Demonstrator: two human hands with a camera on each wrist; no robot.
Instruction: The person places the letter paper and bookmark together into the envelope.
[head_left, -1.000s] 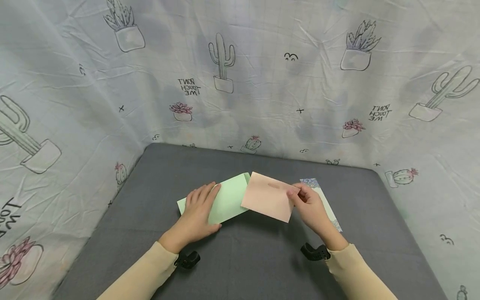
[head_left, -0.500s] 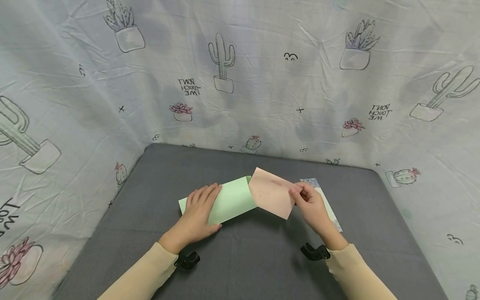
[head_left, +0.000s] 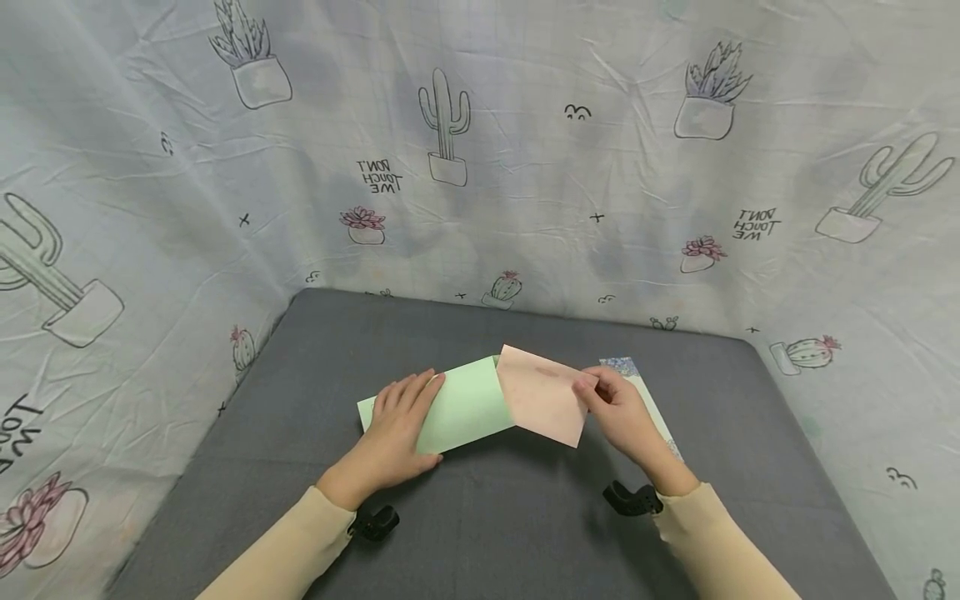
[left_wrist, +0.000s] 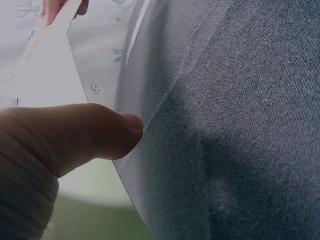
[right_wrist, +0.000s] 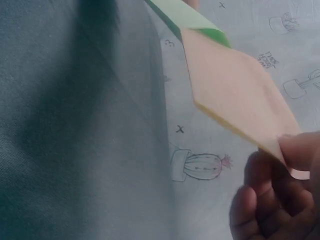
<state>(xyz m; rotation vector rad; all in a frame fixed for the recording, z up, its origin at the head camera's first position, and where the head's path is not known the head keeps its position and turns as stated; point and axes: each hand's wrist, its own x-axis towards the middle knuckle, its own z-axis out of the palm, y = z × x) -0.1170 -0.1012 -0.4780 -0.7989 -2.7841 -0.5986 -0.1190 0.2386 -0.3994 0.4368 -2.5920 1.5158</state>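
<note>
My left hand grips a light green envelope across its width, fingers over the top and thumb at the near edge. In the left wrist view the thumb lies across the pale envelope. My right hand pinches the right end of a pale pink card between thumb and fingers. The card's left end sits behind the front edge of the envelope's right-hand mouth. In the right wrist view the darker green inside shows beside the card. How deep the card reaches is hidden.
A white strip of paper with blue patterned ends lies on the grey cloth-covered table, partly behind the right hand. A pale curtain printed with cacti surrounds the table at the back and sides.
The card's left end lay in front of the envelope; now it is behind the envelope's front edge. The right hand rose slightly with the card, then came down. The left hand barely moved.
</note>
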